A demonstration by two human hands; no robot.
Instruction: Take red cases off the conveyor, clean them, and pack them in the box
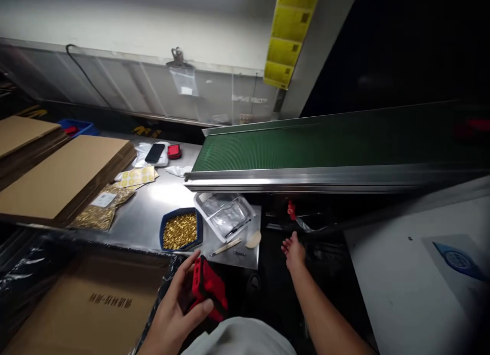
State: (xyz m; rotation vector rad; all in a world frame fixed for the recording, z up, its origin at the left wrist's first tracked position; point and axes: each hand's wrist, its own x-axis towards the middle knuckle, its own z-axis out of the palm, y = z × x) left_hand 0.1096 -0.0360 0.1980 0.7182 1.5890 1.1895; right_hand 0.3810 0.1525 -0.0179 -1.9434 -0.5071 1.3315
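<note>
My left hand (174, 306) grips a red and black device (209, 288) close to my body, below the steel table's front edge. My right hand (294, 253) reaches forward into the dark gap under the green conveyor belt (306, 146), fingers curled, near a small red part (291, 209); whether it holds anything is hidden. Just ahead of the left hand, a blue tray of small gold parts (180, 230) sits on the steel table (153, 202). A clear plastic tray (225, 214) lies to the right of the blue tray.
Flat cardboard stacks (65, 179) cover the table's left. A bag of gold parts (97, 212), yellow sticker sheets (136, 176), a black phone (155, 152) and a red object (174, 151) lie behind. A cardboard box (88, 304) stands lower left. A white surface (421, 273) is at right.
</note>
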